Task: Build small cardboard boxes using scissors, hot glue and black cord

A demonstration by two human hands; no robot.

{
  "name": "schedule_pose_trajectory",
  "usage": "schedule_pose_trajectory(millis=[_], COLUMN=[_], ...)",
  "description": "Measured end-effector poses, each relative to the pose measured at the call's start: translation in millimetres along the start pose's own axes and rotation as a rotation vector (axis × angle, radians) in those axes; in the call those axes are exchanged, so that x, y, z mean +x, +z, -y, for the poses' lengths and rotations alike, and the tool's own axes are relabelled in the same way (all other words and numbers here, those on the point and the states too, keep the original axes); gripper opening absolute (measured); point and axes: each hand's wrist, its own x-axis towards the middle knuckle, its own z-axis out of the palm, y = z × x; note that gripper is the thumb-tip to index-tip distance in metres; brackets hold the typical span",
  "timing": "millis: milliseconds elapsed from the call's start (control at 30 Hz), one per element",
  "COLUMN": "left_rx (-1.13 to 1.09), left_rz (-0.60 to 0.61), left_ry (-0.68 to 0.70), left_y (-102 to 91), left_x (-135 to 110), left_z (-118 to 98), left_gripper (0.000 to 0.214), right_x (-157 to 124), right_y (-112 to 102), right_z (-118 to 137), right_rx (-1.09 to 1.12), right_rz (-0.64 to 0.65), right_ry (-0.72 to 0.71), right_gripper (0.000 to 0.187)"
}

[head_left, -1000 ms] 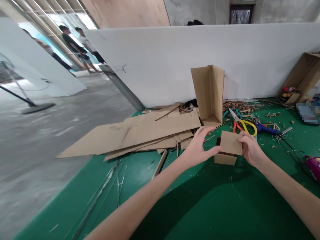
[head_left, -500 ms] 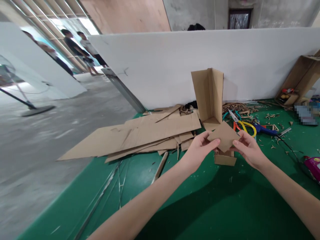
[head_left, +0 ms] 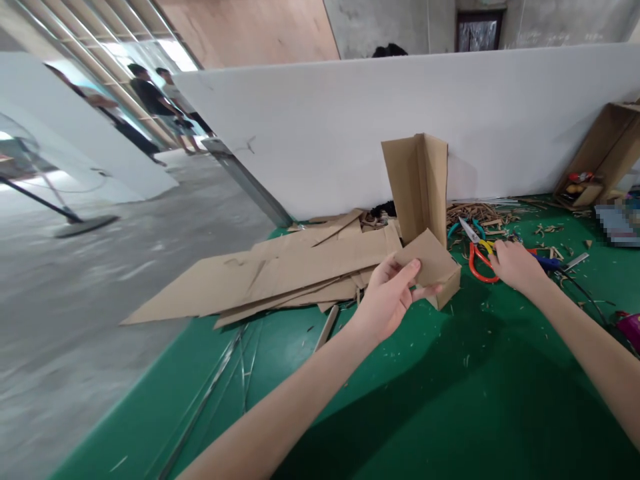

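Observation:
My left hand (head_left: 387,297) pinches a small square piece of cardboard (head_left: 425,257) between thumb and fingers. That piece is held over the low front part of a folded cardboard box form (head_left: 434,180), whose tall back stands upright. Out to the right, my right hand (head_left: 517,267) is closed at the yellow handle of the scissors (head_left: 483,263); their other handle is orange and the blades point away. Its fingertips are partly hidden. A blue-handled tool with a cord (head_left: 550,264) lies partly under this hand.
Stacked cardboard sheets (head_left: 300,267) spread left on the green table (head_left: 450,413). Behind the scissors are teal-handled pliers (head_left: 454,230) and a heap of cardboard scraps (head_left: 485,217). A white partition (head_left: 310,133) borders the back. An open cardboard box (head_left: 610,147) leans at right.
My right hand has let go of the cardboard square and moved right to the scissors. My left hand still holds the square, now shifted slightly left and nearer the box form.

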Motion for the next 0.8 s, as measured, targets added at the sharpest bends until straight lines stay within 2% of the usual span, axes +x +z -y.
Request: schedule_pose_trajectory(millis=[200,433,533,567,667,733,800], left_rx=[0.092,0.133,0.140,0.144,0.166,0.184,0.199], left_rz=[-0.010,-0.041,-0.081,-0.093,-0.129,-0.152,-0.159], left_ry=[-0.009,0.042,0.069,0.078,0.110,0.132,0.152], left_y=[2.1,0.6,-2.8,-3.5,-3.7,-2.8,-2.3], left_x=[0,3,5,6,7,7,7], left_z=[1,-1,-3,-4,-8,-11,-13], left_gripper=[0.034,0.038,0.038,0.038,0.041,0.042,0.041], right_x=[10,11,-2,-9,-33,-46,-54], right_y=[10,11,7,6,4,3,2], right_z=[25,15,20,23,36,42,46], right_rx=[0.023,0.278,0.619,0.827,1.157,1.265,1.280], right_rz=[0.070,-0.053,-0.130,-0.151,-0.092,-0.026,-0.016], right_ry=[0.120,0.251,0.254,0.258,0.203,0.149,0.132], right_gripper=[0.028,0.044,0.047,0.048,0.040,0.039,0.038])
